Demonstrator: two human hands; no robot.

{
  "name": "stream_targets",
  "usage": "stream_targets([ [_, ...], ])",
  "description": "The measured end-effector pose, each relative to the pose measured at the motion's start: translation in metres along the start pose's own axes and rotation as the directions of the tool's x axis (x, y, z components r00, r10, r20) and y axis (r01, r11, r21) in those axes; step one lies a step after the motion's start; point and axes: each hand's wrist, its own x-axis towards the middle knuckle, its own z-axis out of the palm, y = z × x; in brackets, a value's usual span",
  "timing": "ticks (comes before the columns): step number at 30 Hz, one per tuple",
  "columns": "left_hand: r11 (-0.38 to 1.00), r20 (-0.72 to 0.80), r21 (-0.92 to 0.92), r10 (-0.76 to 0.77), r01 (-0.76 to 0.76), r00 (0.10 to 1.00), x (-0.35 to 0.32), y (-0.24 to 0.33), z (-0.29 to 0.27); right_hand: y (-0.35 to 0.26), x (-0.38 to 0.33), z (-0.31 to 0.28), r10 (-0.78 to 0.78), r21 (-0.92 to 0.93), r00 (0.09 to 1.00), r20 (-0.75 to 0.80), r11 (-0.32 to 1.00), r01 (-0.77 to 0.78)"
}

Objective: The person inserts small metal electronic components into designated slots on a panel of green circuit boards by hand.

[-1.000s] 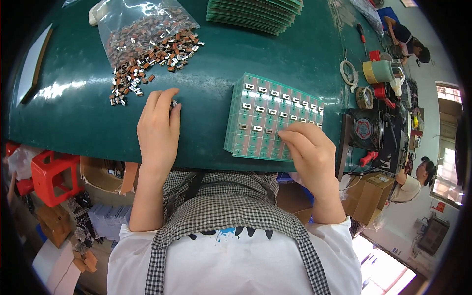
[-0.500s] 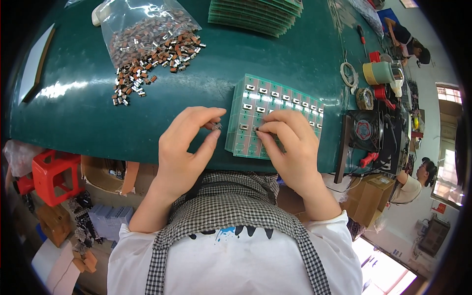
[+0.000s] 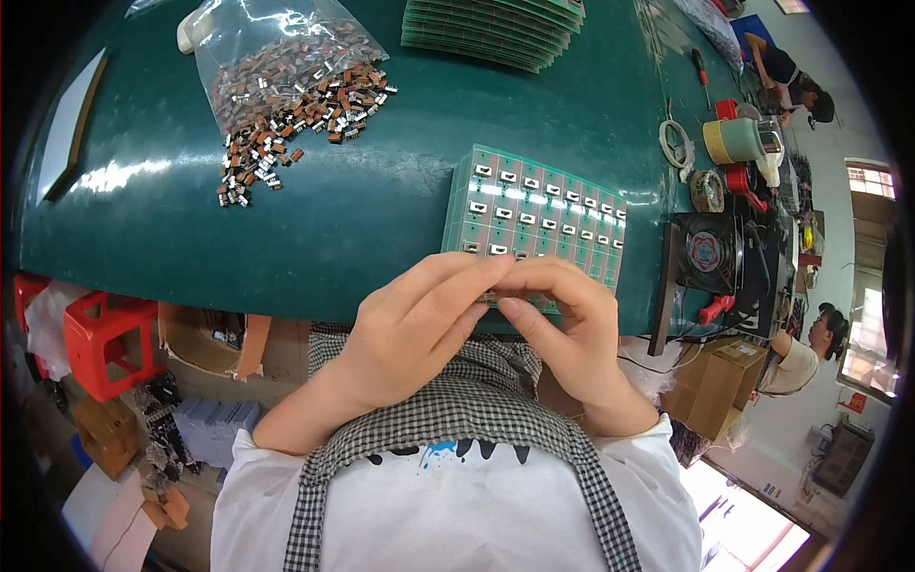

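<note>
A green circuit board panel [image 3: 534, 214] with rows of small silver parts lies on the dark green table [image 3: 381, 200], close to its near edge. My left hand [image 3: 415, 329] and my right hand [image 3: 562, 324] meet fingertip to fingertip over the panel's near edge, covering its front row. Both hands are curled, and whatever sits between the fingers is hidden. A clear bag [image 3: 276, 57] spills a pile of small brown and silver components [image 3: 286, 119] at the far left of the table.
A stack of green boards [image 3: 496, 29] lies at the far edge. Tape rolls [image 3: 734, 143], a red-handled screwdriver [image 3: 701, 67] and a small black fan [image 3: 710, 253] stand at the right. A red stool [image 3: 105, 338] and cardboard boxes sit under the table. Other people work at the right.
My left hand left the table near the component pile and came right to the panel. My right hand slid from the panel's near right corner toward its near middle, meeting the left.
</note>
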Motion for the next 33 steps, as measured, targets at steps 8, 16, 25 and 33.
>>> stream_targets([
  [8, 0.891, 0.306, -0.415, -0.057, 0.187, 0.95, -0.005, 0.008, -0.01, 0.001, -0.008, -0.019, -0.242, 0.118, 0.946, 0.216, 0.968, 0.221],
  [16, 0.814, 0.233, 0.53, 0.131, -0.238, 0.964, 0.004, -0.01, -0.002, 0.01, -0.01, -0.045, 0.032, -0.157, 0.992, -0.121, 0.986, -0.051],
  [25, 0.786, 0.255, 0.563, 0.128, -0.255, 0.958, 0.002, -0.014, 0.007, 0.019, -0.008, -0.046, -0.13, -0.535, 0.979, -0.16, 0.844, 0.025],
  [33, 0.818, 0.099, 0.559, 0.092, -0.132, 0.991, 0.004, -0.017, -0.015, 0.022, -0.004, -0.045, -0.139, -0.577, 0.981, -0.133, 0.816, 0.037],
])
